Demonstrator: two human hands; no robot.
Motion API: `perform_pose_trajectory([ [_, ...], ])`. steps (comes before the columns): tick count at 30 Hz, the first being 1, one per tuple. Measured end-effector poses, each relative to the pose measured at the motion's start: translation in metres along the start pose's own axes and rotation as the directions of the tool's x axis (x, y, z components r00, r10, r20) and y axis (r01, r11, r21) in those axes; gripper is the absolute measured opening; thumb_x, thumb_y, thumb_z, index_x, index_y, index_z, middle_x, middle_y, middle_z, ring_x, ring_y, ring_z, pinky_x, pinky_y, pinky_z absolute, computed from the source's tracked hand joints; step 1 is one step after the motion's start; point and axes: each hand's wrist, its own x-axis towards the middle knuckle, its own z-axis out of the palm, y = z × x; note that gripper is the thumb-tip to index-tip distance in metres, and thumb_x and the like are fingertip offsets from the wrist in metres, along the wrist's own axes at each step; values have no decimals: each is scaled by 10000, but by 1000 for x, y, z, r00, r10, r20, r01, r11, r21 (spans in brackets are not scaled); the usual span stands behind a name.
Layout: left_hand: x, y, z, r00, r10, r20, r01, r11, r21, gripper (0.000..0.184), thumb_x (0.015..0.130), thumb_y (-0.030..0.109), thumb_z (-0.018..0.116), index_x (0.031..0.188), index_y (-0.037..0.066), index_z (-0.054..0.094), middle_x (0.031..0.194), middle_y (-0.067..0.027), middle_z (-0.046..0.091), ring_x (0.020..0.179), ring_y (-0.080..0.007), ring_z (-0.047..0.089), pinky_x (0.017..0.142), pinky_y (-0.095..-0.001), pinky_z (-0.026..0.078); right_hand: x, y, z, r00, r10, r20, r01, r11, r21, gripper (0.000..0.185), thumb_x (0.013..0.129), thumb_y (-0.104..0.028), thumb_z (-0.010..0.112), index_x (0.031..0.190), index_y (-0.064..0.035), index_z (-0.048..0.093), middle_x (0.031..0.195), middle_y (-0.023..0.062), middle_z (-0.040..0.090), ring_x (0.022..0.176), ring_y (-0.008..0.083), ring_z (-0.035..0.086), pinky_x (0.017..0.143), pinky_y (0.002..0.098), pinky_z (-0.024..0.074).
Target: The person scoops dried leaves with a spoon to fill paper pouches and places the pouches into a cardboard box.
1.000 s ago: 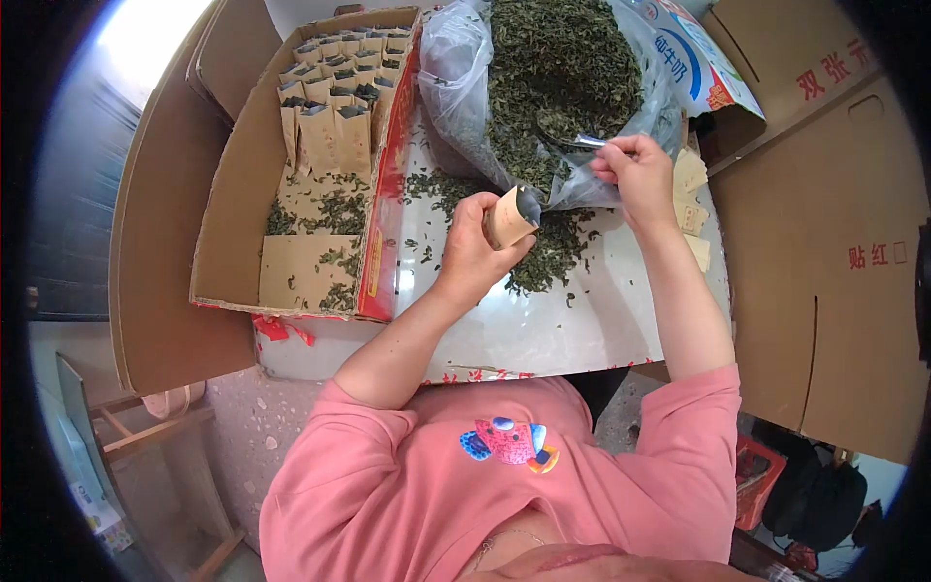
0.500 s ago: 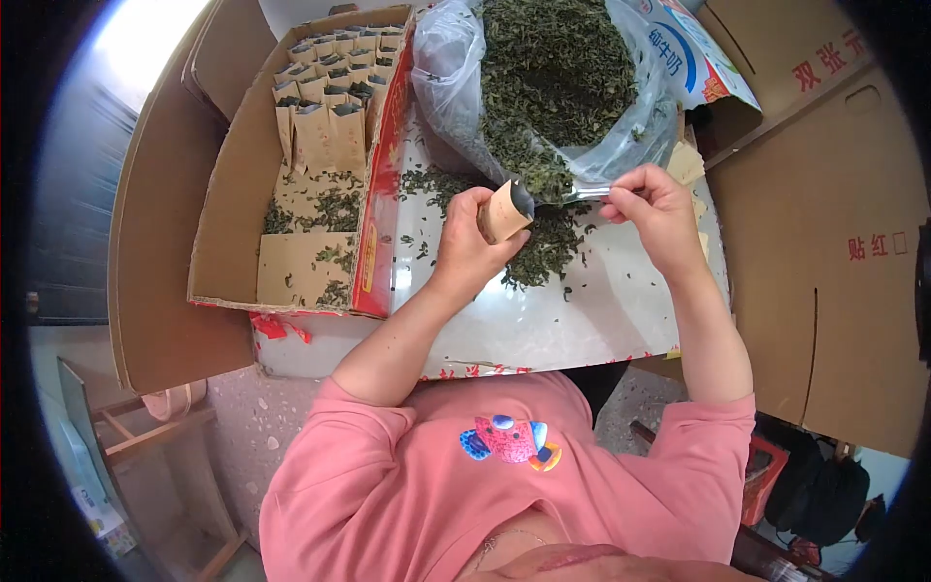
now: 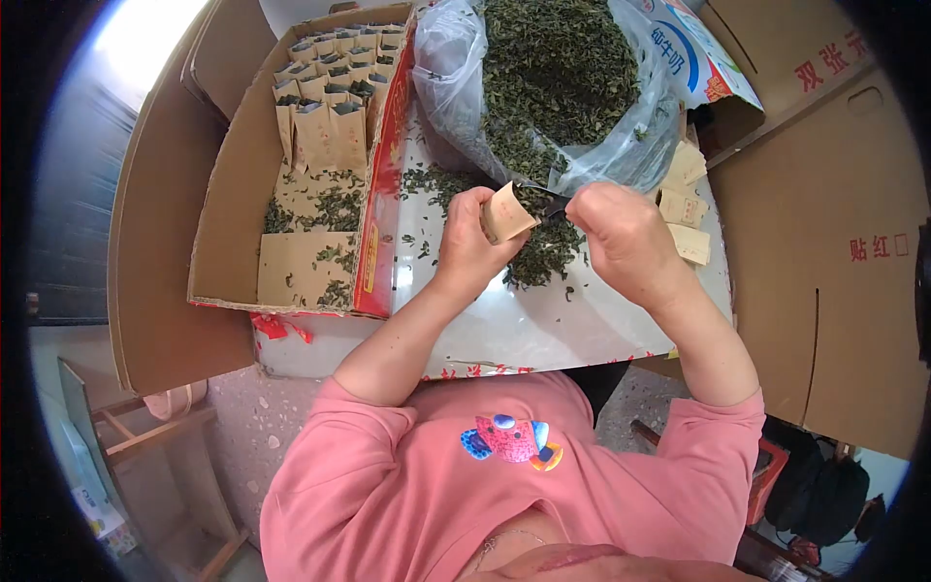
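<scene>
My left hand [image 3: 472, 242] is closed around a small brown paper packet [image 3: 510, 215], its mouth tilted to the right. My right hand [image 3: 618, 228] is closed on the handle of a metal spoon [image 3: 555, 208], which is turned over at the packet's mouth. Most of the spoon's handle is hidden by my fingers. Beneath both hands lies a pile of loose dried leaves [image 3: 539, 260] that look like tea. Just beyond stands a clear plastic bag [image 3: 448, 73] full of the same dark green leaves [image 3: 558, 78].
To the left, an open cardboard box [image 3: 225, 209] holds rows of filled paper packets [image 3: 328, 136] and scattered leaves. Several flat packets [image 3: 687, 209] lie at the white table's [image 3: 621, 325] right side. A milk carton box [image 3: 713, 58] and large cardboard [image 3: 824, 223] stand on the right.
My right hand has moved left and rolled over, bringing the spoon from the bag's edge to the packet's mouth and tipping it. The packet has turned slightly in my left hand.
</scene>
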Motion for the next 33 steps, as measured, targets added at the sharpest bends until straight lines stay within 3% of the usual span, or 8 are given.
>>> perform_pose_trajectory([
  [7,-1,1,1,999,-34,4,35,998,-49,591,654,153,856,1099,25,488,1055,-130,502,955,-260,546,822,-339,478,0,-13,-10,996,-78,-52,71,991,-117,197,669,114,572,815,-17,554,816,134,611,758,323,610,658,405,487],
  [13,-3,0,0,1000,-10,27,9,1000,27,579,668,141,846,1105,29,483,1069,-127,501,965,-252,544,825,-336,479,-5,-18,10,987,-150,51,156,979,-130,207,640,77,586,824,-15,568,862,120,620,788,300,618,685,392,496],
  [19,-2,7,-1,995,-87,38,88,996,-33,595,667,132,845,1120,36,471,1066,-118,497,958,-240,548,825,-330,482,-4,-13,-8,988,-148,-30,142,978,-152,220,646,86,585,842,-11,588,863,124,628,777,310,623,691,392,507],
  [22,-3,-4,1,997,-61,48,64,996,-70,607,667,137,847,1129,37,466,1069,-115,497,954,-233,550,822,-330,485,-3,-3,-13,976,-138,-170,117,985,-127,205,685,111,582,853,-5,595,824,134,625,759,321,624,684,400,510],
  [25,-3,-3,2,997,-63,41,65,997,-42,607,666,142,848,1128,35,469,1071,-114,496,957,-234,551,820,-330,486,-3,24,-6,956,57,-287,-101,985,-142,140,747,97,588,844,-5,582,802,158,615,758,344,614,678,406,504],
  [29,-4,-6,4,995,-77,59,81,994,-79,605,667,149,847,1128,31,474,1070,-116,499,954,-236,552,819,-332,487,4,63,0,953,82,-290,-168,944,-284,89,773,63,577,830,-6,573,812,171,616,774,363,609,675,417,490],
  [31,-4,-5,3,995,-79,60,83,994,-71,604,668,151,847,1129,29,476,1069,-117,501,954,-237,553,820,-333,488,8,75,7,975,118,-187,-183,905,-384,55,799,20,571,839,-14,584,816,176,616,791,370,606,676,429,481],
  [33,-4,-5,3,994,-81,71,86,994,-71,606,668,156,846,1130,26,476,1067,-118,504,951,-237,554,820,-333,488,14,80,22,966,193,-175,-240,920,-311,52,801,11,574,840,-15,595,812,180,622,791,381,606,679,429,484],
])
